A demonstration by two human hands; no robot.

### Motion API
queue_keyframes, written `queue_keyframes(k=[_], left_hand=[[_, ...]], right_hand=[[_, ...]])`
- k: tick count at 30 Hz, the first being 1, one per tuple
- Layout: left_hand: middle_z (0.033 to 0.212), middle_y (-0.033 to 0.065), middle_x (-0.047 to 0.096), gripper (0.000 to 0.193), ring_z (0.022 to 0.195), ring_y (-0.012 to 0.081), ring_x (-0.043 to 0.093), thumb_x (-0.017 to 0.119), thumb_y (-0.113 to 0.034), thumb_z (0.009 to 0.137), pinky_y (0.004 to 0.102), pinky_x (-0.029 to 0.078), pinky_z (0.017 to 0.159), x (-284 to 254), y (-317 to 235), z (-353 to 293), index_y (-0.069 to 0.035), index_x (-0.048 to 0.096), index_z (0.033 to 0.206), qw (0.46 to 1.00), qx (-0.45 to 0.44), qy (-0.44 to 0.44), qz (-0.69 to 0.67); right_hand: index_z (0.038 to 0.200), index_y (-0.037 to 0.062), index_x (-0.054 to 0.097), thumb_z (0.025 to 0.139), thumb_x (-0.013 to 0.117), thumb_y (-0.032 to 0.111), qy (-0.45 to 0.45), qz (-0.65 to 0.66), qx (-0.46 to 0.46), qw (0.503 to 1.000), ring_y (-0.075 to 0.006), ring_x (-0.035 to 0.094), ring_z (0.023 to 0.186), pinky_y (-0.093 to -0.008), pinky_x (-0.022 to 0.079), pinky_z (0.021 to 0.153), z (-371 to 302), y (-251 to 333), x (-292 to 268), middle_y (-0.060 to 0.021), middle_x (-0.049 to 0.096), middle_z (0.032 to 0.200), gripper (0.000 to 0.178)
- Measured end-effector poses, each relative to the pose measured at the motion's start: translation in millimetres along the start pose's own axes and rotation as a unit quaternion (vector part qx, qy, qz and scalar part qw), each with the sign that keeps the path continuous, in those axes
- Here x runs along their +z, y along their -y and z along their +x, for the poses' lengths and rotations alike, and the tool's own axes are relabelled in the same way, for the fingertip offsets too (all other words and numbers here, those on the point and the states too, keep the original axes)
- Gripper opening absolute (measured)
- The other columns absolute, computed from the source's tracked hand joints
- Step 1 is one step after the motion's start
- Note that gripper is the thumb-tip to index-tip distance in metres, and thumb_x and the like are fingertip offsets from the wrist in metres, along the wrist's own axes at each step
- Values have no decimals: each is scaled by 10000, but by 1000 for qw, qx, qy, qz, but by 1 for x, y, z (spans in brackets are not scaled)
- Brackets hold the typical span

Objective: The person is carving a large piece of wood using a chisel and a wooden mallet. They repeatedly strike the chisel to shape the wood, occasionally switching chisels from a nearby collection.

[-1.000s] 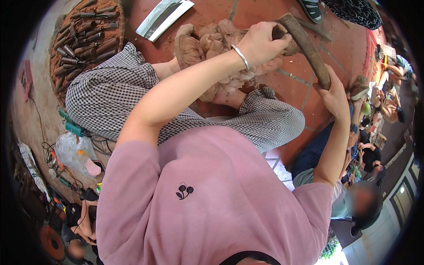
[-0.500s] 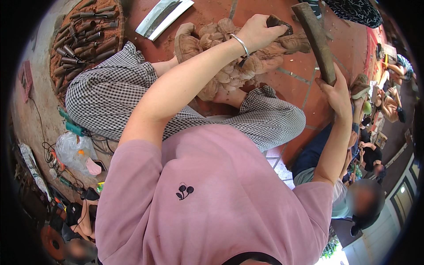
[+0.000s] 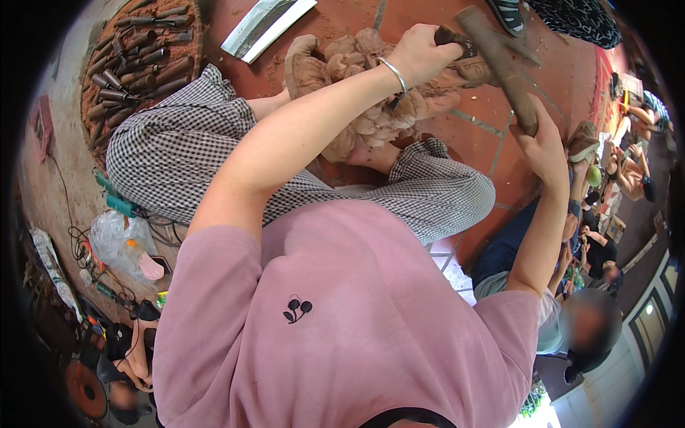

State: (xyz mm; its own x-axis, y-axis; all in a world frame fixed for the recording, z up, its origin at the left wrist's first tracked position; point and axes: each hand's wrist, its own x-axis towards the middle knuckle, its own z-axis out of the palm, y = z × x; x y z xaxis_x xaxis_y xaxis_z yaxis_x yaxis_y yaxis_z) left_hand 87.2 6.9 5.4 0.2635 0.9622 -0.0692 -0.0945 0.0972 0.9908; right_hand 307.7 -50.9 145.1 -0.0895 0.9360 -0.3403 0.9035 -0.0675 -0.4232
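Note:
My left hand (image 3: 421,58) is closed round a chisel (image 3: 455,41), whose dark handle end sticks out past the thumb; its blade is mostly hidden by the hand. It is held above a brown wood carving (image 3: 382,118) with rounded, leaf-like forms, lying between my crossed legs. In my right hand (image 3: 545,146) is a wooden mallet (image 3: 508,82), a long, slightly curved stick gripped at its lower end. The mallet's upper part is slightly blurred and lies close to the chisel's handle end; whether they touch I cannot tell.
A round tray (image 3: 199,43) of many wood-handled chisels and shavings stands at the far left. A mirror-like curved panel (image 3: 267,28) lies on the red tiles. Plastic bags (image 3: 118,239), cords and a green power tool (image 3: 118,203) lie at left. Another person (image 3: 553,328) sits close at right.
The mallet's upper end has swung left toward the chisel's handle, with my right hand shifting slightly left. My left hand and the carving stay almost in place.

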Motion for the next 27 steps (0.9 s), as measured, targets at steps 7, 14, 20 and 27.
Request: queue_keyframes(k=[7,14,20,27], left_hand=[[612,-41,523,180,545,46,443,630,-177,845,248,379,504,2,-1,-3,3,634,852,1000,17,-3,4],[621,-37,517,222,556,45,456,627,-221,883,243,373,498,4,2,-5,0,632,873,1000,-10,10,7],[705,0,570,264,610,73,527,599,-269,921,265,427,532,6,17,-8,-12,601,982,999,22,-23,-36],[898,91,655,229,852,288,645,600,-280,903,360,510,724,48,-52,-83,-106,610,1052,973,219,42,52]], right_hand=[[1270,64,505,771,669,35,-12,-12,-41,999,-157,587,844,-295,454,793,4,-19,4,-67,593,896,526],[1274,65,504,781,645,10,3,73,15,997,-167,564,812,-303,458,792,3,-7,4,-77,592,890,516],[1280,66,502,774,633,4,-3,34,4,999,-154,564,824,-293,457,782,-6,2,7,-81,591,893,526],[1224,10,526,769,639,5,-23,173,29,984,-130,551,799,-273,457,749,-30,-43,31,-37,586,870,469]])
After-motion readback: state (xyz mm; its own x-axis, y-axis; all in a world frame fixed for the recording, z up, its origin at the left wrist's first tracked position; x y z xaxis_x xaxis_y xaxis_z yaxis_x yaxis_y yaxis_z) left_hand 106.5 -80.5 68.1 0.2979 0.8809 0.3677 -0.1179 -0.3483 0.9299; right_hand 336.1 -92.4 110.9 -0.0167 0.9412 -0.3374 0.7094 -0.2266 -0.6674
